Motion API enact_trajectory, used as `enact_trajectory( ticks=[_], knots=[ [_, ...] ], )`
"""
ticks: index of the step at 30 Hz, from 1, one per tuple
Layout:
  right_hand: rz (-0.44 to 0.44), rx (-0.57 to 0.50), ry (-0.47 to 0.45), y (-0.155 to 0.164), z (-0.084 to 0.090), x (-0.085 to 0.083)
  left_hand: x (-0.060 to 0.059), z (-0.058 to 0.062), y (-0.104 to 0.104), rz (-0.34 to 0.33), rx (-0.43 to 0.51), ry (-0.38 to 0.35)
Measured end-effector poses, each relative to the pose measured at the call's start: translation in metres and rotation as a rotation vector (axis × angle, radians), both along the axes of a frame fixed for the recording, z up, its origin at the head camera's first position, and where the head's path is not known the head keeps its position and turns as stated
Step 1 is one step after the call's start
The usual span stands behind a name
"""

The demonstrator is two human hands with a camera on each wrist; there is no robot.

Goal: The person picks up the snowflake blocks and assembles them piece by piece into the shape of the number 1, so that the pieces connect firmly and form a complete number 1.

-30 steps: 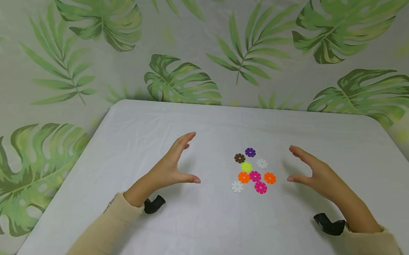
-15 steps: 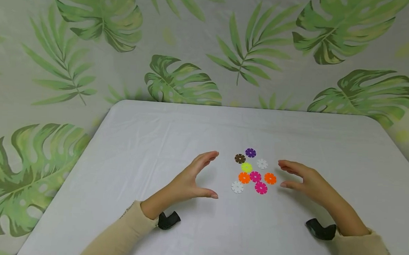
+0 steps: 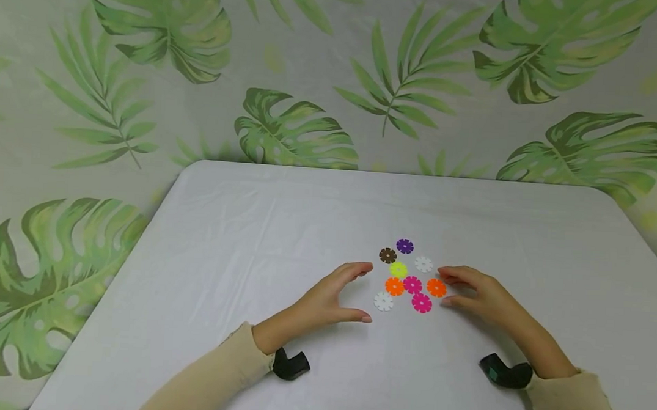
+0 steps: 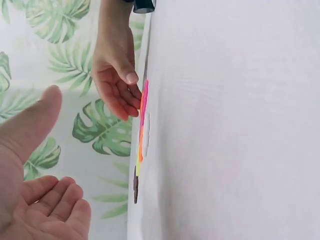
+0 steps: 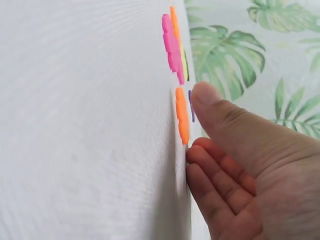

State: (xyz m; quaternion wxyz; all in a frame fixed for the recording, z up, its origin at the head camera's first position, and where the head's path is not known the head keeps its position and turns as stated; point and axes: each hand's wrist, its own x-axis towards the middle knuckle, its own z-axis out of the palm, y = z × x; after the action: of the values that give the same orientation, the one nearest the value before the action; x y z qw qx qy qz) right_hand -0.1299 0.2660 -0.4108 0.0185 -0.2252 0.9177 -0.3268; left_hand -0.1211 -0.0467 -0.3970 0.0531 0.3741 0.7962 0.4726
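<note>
Flat notched plastic discs lie in a loose cluster on the table in the head view. A purple disc [image 3: 400, 247] and a brown disc [image 3: 384, 256] are farthest back, with a yellow disc [image 3: 395, 271] just below. Pink discs [image 3: 418, 305], orange discs [image 3: 391, 288] and white discs [image 3: 380, 304] make up the front part. My left hand [image 3: 321, 302] is left of the cluster, thumb and fingers spread apart, holding nothing. On the other side my right hand [image 3: 489, 301] also holds nothing; its fingertips are right beside the right-hand orange disc [image 5: 182, 117].
A white cloth covers the table [image 3: 284, 215]. Behind it hangs a leaf-patterned backdrop [image 3: 313, 51]. Black wrist devices [image 3: 291, 365] stick out below both beige sleeves [image 3: 211, 371].
Both hands have moved inward toward the discs and slightly nearer the front, left hand rightward, right hand leftward. Right thumb and fingers have drawn closer together. The discs keep their arrangement.
</note>
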Motion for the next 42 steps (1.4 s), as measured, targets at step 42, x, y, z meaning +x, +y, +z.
enact_trajectory(
  ticks=[42],
  knots=[
    [-0.098,-0.118,-0.003,-0.010,-0.015,0.001,-0.009,-0.027,0.038,0.169,-0.233,0.134]
  ],
)
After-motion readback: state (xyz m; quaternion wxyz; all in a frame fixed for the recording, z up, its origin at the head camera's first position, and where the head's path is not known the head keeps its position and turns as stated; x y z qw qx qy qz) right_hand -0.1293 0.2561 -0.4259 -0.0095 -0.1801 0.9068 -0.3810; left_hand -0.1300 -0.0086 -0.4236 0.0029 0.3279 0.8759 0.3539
